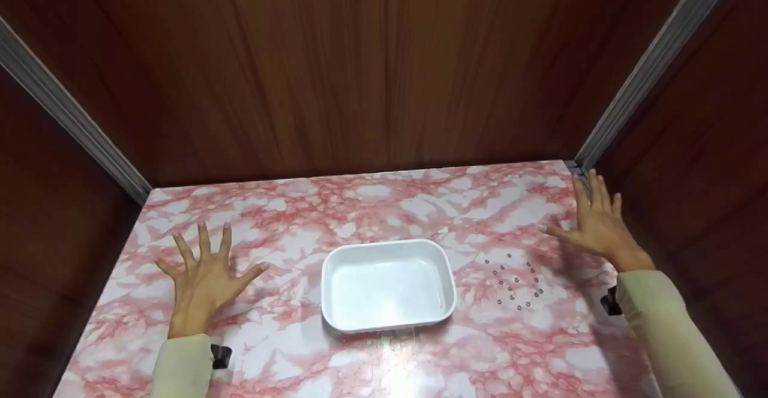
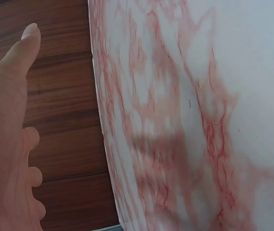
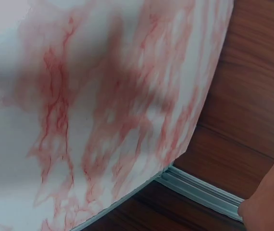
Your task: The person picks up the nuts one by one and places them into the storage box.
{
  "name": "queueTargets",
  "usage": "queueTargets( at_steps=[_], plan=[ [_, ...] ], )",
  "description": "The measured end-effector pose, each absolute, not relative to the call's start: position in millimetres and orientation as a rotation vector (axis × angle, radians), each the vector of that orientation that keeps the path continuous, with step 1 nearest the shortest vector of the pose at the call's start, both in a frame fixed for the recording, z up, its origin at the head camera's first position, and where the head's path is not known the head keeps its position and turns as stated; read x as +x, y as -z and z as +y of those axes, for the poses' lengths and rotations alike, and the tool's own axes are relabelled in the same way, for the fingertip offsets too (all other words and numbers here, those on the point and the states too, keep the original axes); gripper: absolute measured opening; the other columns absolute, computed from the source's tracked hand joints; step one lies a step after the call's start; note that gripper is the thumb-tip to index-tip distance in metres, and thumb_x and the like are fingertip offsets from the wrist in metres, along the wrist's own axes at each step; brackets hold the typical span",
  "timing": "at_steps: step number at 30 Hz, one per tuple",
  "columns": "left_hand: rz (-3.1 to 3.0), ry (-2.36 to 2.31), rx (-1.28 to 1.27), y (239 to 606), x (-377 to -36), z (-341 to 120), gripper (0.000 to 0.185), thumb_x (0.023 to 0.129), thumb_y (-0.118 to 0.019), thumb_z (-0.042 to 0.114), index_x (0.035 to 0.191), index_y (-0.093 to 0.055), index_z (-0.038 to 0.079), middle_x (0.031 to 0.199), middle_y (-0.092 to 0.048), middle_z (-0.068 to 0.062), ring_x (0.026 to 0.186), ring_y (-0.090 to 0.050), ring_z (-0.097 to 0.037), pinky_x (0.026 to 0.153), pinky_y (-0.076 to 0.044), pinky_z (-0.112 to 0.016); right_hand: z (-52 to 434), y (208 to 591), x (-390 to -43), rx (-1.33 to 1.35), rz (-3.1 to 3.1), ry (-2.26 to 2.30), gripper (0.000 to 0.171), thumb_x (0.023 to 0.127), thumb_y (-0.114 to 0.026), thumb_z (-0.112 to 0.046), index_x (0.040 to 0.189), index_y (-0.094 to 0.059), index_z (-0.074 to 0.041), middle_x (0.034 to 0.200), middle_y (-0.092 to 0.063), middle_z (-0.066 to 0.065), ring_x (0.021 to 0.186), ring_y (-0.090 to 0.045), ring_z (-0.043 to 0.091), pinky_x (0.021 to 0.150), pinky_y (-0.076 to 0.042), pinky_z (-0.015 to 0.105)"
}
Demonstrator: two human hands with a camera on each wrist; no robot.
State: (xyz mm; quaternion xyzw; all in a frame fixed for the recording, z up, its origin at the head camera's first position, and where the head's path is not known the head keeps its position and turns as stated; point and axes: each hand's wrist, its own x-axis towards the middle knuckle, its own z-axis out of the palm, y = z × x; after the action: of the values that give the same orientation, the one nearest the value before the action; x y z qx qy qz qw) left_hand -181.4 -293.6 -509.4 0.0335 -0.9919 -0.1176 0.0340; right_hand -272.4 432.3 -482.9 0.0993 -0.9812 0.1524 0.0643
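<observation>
My left hand (image 1: pixel 204 284) is spread wide over the left side of the table, fingers straight, holding nothing. On the right, my right hand (image 1: pixel 597 230) is also splayed, near the table's back right corner, with nothing in it. Between the hands stands a white rectangular dish (image 1: pixel 389 290) with rounded corners and nothing inside. Several small metallic round pieces (image 1: pixel 516 280) lie scattered on the table between the dish and my right hand. In the left wrist view, the thumb and fingertips of the left hand (image 2: pixel 7 125) show at the left edge. The right wrist view catches part of the right hand (image 3: pixel 271 197).
The table (image 1: pixel 288 356) has a red and white marbled top. A brown wood-grain panel (image 1: pixel 360 74) rises along its back edge, with further panels at both sides. Grey metal strips (image 1: pixel 648 56) run up the corners. Black wrist cameras (image 1: pixel 221 356) sit at the cuffs.
</observation>
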Motion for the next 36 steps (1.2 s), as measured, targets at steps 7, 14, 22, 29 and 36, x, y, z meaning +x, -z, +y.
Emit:
queueTargets(
  at_steps=[7,14,22,29,36],
  plan=[
    [-3.052,0.379,0.097,506,-183,-293,0.118,0.086,-0.051,0.088,0.17,-0.016,0.013,0.174,0.013,-0.029,0.15,0.026,-0.065,0.099,0.019,-0.096,432,485,-272,0.318,-2.965,-0.482,0.122,0.091,-0.07,-0.061,0.17,0.006,-0.009,0.175,0.018,0.024,0.162,0.012,0.05,0.124,0.009,0.078],
    [-3.06,0.407,0.061,503,-184,-285,0.117,0.086,-0.047,0.089,0.171,-0.008,0.018,0.174,0.015,-0.027,0.153,0.019,-0.066,0.102,0.016,-0.096,431,486,-271,0.312,-2.969,-0.469,0.123,0.088,-0.074,-0.059,0.17,0.003,-0.009,0.175,0.01,0.029,0.161,0.001,0.055,0.127,-0.003,0.076],
    [-3.048,0.443,0.043,497,-183,-273,0.113,0.087,-0.046,0.09,0.171,-0.013,0.022,0.168,-0.022,-0.037,0.153,-0.006,-0.07,0.106,0.0,-0.097,426,486,-268,0.348,-2.918,-0.546,0.12,0.086,-0.081,-0.048,0.169,-0.005,-0.006,0.172,-0.001,0.035,0.155,-0.01,0.064,0.111,-0.027,0.086],
    [-2.925,0.457,-0.022,498,-181,-260,0.106,0.088,-0.052,0.086,0.16,-0.043,0.009,0.144,-0.052,-0.032,0.13,-0.053,-0.055,0.101,-0.047,-0.076,419,484,-262,0.384,-2.863,-0.569,0.114,0.086,-0.083,-0.04,0.168,-0.011,-0.003,0.169,-0.013,0.038,0.139,-0.035,0.07,0.097,-0.043,0.084],
    [-2.851,0.5,-0.097,499,-180,-241,0.091,0.091,-0.055,0.081,0.139,-0.065,0.004,0.134,-0.058,-0.025,0.117,-0.058,-0.043,0.085,-0.057,-0.063,414,482,-248,0.391,-2.859,-0.613,0.112,0.087,-0.083,-0.039,0.166,-0.016,0.002,0.169,-0.019,0.037,0.145,-0.031,0.068,0.11,-0.033,0.082]
  ],
)
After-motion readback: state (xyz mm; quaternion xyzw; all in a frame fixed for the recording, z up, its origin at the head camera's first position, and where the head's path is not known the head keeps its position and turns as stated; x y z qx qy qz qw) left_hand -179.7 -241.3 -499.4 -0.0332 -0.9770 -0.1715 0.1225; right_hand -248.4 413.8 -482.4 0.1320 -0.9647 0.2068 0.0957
